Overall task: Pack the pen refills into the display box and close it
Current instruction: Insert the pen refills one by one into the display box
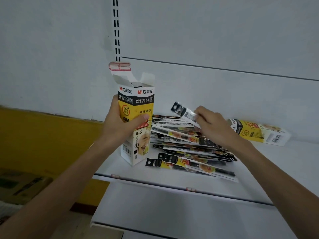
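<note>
On the white shelf (269, 163), the left hand (119, 125) has its grip wrapped round the upright box (144, 100), top flaps open. The right hand (213, 126) has its grip pinched on one refill packet (183, 112) just above the pile of packets (186, 145) beside the box.

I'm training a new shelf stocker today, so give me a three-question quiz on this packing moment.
1. True or false: the top flaps of the upright display box held in the left hand are closed.
2. Multiple choice: the fingers of the right hand pinch A) a refill packet; B) a price label; C) a roll of tape.
3. Fill in: the second box lies on its ___ on the shelf, right of the pile of packets.
Key: 1 false; 2 A; 3 side.
</note>
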The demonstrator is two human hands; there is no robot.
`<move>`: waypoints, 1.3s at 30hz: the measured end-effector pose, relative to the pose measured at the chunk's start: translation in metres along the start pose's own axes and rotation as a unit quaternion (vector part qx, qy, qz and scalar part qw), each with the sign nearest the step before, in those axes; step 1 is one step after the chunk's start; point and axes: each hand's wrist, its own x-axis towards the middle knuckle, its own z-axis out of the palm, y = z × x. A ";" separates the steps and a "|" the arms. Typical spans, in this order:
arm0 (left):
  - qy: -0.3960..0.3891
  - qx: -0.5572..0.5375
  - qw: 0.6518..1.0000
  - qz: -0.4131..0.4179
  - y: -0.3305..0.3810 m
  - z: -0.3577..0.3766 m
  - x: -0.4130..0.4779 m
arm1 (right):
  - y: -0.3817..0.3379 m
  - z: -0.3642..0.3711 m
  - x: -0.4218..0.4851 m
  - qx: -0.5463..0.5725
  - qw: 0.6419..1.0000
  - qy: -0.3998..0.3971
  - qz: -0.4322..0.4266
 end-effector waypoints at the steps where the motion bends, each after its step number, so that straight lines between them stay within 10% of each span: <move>1: 0.004 0.001 1.000 0.002 0.000 0.001 0.000 | 0.000 -0.001 -0.001 -0.018 1.000 -0.022 0.012; 6: 0.001 -0.012 1.000 0.013 0.003 0.007 -0.003 | 0.001 0.012 -0.010 -0.178 0.973 -0.146 0.021; 11: -0.003 -0.015 0.999 0.031 0.009 0.003 -0.006 | 0.000 0.001 -0.009 -0.047 0.997 -0.042 0.043; 16: 0.060 -0.028 0.995 0.080 0.016 -0.003 -0.003 | 0.000 0.012 -0.013 -0.117 0.980 -0.151 0.054; 23: 0.159 0.279 0.879 0.352 0.043 -0.029 0.014 | -0.006 0.006 -0.007 -0.063 0.996 -0.013 0.059; 26: 0.131 0.267 0.890 0.345 0.050 -0.032 0.019 | -0.018 -0.002 -0.005 0.053 0.994 0.047 0.082; 31: 0.094 0.199 0.931 0.291 0.046 -0.032 0.014 | -0.015 0.002 0.004 -0.073 0.997 0.020 0.013; 36: 0.059 0.208 0.929 0.300 0.040 -0.036 0.012 | -0.020 0.002 0.015 0.143 0.987 -0.010 0.071; 39: 0.034 0.235 0.923 0.303 0.038 -0.038 0.011 | -0.049 -0.020 0.034 0.381 0.919 0.049 0.093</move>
